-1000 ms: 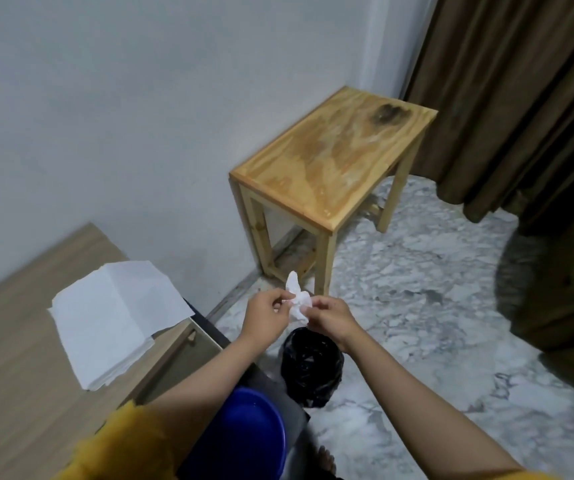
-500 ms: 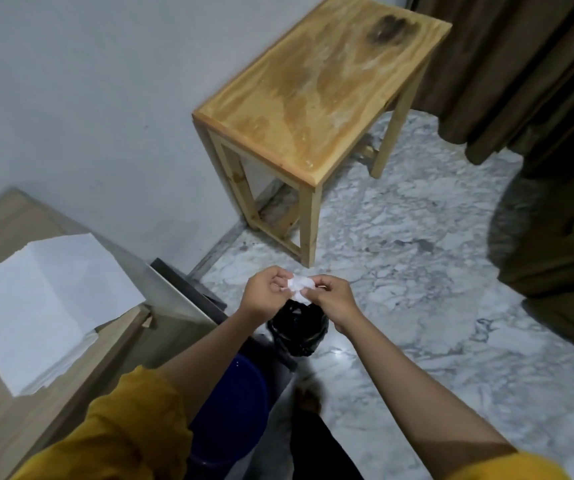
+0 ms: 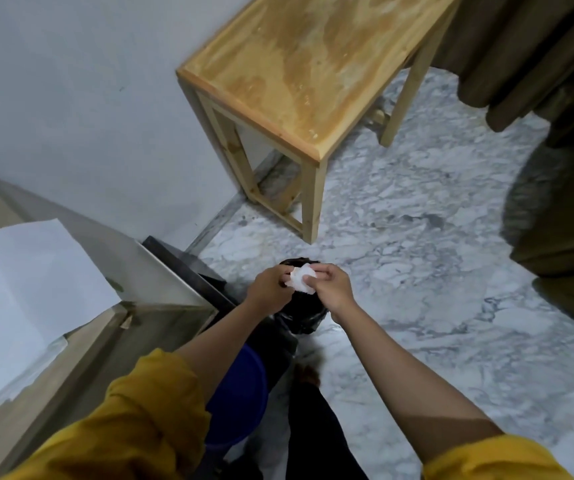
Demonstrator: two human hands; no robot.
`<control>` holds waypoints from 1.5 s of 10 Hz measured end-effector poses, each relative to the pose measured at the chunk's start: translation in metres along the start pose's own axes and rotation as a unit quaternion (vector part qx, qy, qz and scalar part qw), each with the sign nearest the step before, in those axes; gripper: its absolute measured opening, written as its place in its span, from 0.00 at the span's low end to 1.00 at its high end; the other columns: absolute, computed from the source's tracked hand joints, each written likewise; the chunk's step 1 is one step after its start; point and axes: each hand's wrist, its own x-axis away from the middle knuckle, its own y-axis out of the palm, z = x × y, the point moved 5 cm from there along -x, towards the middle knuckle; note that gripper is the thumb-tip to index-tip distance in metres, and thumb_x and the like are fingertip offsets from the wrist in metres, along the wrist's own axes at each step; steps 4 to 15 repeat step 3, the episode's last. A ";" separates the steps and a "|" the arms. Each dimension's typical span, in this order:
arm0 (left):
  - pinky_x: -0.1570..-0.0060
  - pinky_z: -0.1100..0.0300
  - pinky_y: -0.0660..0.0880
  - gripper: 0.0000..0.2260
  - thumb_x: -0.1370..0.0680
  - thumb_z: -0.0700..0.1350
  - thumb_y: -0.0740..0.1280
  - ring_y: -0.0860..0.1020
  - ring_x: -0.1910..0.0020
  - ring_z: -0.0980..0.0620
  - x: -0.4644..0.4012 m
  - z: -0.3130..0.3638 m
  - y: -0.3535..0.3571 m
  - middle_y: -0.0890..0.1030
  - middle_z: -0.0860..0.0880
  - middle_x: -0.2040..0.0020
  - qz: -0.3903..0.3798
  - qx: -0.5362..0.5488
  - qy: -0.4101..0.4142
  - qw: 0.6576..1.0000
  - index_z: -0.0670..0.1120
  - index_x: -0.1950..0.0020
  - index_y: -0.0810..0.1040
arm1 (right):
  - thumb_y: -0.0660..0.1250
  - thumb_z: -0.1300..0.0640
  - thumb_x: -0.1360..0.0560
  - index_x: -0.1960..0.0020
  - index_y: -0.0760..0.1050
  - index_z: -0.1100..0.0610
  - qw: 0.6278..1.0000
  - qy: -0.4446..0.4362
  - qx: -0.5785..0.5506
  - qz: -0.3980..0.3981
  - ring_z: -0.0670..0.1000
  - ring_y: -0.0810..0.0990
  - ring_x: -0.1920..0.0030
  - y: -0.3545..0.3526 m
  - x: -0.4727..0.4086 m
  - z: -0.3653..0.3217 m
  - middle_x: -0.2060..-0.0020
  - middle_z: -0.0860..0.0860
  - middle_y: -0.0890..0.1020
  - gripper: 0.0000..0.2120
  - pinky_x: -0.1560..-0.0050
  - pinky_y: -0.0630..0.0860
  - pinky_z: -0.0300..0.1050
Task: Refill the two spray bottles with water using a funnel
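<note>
Far out to the left of my fingers I see a stack of white paper (image 3: 25, 292) lying on a wooden counter (image 3: 81, 362). Closer in, below my left forearm, a blue bucket (image 3: 240, 403) sits on the floor. My left hand (image 3: 270, 289) has its fingers curled, pinching the left edge of a crumpled white tissue (image 3: 302, 279). The tissue sits right between the fingertips of both hands, directly over a bin lined with a black bag (image 3: 301, 315). My right hand (image 3: 330, 287) pinches the tissue's right side, thumb and forefinger pressed against it, the other fingers curled. Up beyond my fingers stands a small wooden table (image 3: 306, 71) on the marble floor (image 3: 434, 271), and to the right of it hangs a brown curtain (image 3: 538, 57). I can spot no spray bottle or funnel.
</note>
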 end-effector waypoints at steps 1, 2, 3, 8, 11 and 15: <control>0.33 0.53 0.66 0.29 0.24 0.45 0.67 0.67 0.30 0.45 -0.004 -0.019 0.014 0.68 0.45 0.28 -0.103 -0.081 -0.064 0.989 0.46 0.25 0.60 | 0.73 0.56 0.28 0.33 0.71 0.56 0.994 0.049 0.093 -0.028 0.55 0.75 0.36 0.002 -0.009 0.015 0.35 0.55 0.75 0.25 0.33 0.71 0.53; 0.30 0.54 0.59 0.33 0.24 0.50 0.67 0.61 0.27 0.45 -0.001 -0.031 0.021 0.62 0.44 0.25 -0.130 -0.160 -0.069 0.976 0.44 0.24 0.55 | 0.70 0.56 0.26 0.28 0.66 0.58 0.983 0.073 0.163 -0.040 0.56 0.73 0.34 -0.003 -0.014 0.036 0.32 0.55 0.72 0.29 0.33 0.70 0.51; 0.34 0.55 0.66 0.28 0.24 0.46 0.67 0.68 0.32 0.44 0.008 -0.039 0.028 0.68 0.43 0.29 -0.131 -0.100 -0.052 0.985 0.42 0.27 0.61 | 0.69 0.56 0.26 0.28 0.66 0.58 0.978 0.077 0.193 -0.034 0.57 0.73 0.34 -0.007 -0.011 0.052 0.32 0.56 0.73 0.28 0.33 0.71 0.51; 0.34 0.55 0.66 0.28 0.24 0.46 0.67 0.68 0.32 0.44 0.008 -0.039 0.028 0.68 0.43 0.29 -0.131 -0.100 -0.052 0.985 0.42 0.27 0.61 | 0.69 0.56 0.26 0.28 0.66 0.58 0.978 0.077 0.193 -0.034 0.57 0.73 0.34 -0.007 -0.011 0.052 0.32 0.56 0.73 0.28 0.33 0.71 0.51; 0.34 0.55 0.66 0.28 0.24 0.46 0.67 0.68 0.32 0.44 0.008 -0.039 0.028 0.68 0.43 0.29 -0.131 -0.100 -0.052 0.985 0.42 0.27 0.61 | 0.69 0.56 0.26 0.28 0.66 0.58 0.978 0.077 0.193 -0.034 0.57 0.73 0.34 -0.007 -0.011 0.052 0.32 0.56 0.73 0.28 0.33 0.71 0.51; 0.34 0.55 0.66 0.28 0.24 0.46 0.67 0.68 0.32 0.44 0.008 -0.039 0.028 0.68 0.43 0.29 -0.131 -0.100 -0.052 0.985 0.42 0.27 0.61 | 0.69 0.56 0.26 0.28 0.66 0.58 0.978 0.077 0.193 -0.034 0.57 0.73 0.34 -0.007 -0.011 0.052 0.32 0.56 0.73 0.28 0.33 0.71 0.51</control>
